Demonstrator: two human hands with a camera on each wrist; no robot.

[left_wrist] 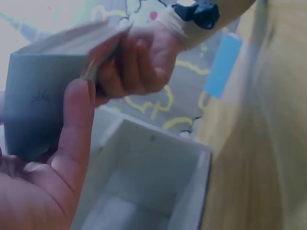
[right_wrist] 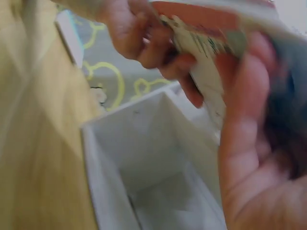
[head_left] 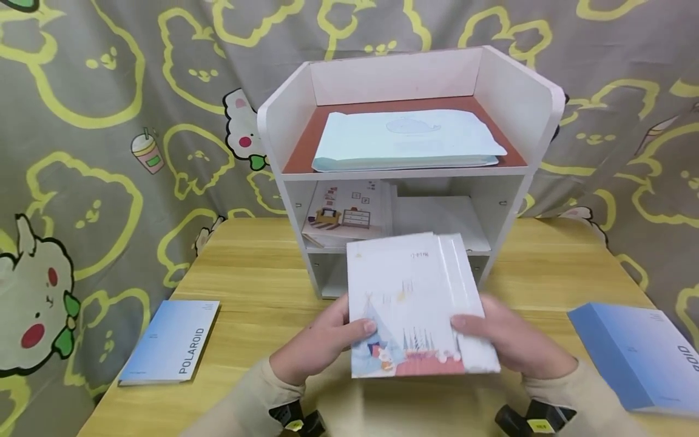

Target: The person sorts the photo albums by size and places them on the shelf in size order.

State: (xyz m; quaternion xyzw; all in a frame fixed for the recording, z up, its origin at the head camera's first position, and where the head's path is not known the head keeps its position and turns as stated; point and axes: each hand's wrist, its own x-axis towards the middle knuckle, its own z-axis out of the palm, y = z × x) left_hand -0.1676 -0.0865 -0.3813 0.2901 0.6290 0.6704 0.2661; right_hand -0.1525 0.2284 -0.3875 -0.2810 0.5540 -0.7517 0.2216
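Note:
Both hands hold a small stack of white picture books [head_left: 409,285] in front of the shelf. The top cover shows a pale blue and red drawing along its lower part, and the edges on the right are uneven. My left hand [head_left: 322,340] grips the left side with its thumb on the cover and the fingers underneath. The right hand [head_left: 519,340] grips the right side in the same way, thumb on top. In the left wrist view, the stack's grey-blue underside [left_wrist: 36,100] shows, with fingers around its edges. The wrist views are blurred.
A white shelf unit [head_left: 546,115] stands on the wooden table [head_left: 246,255]. A pale blue whale-printed book [head_left: 409,136] lies on top, and an illustrated book [head_left: 349,209] on the middle shelf. Blue POLAROID-labelled items flank it: a thin one [head_left: 169,340] left, a thick one [head_left: 633,358] right.

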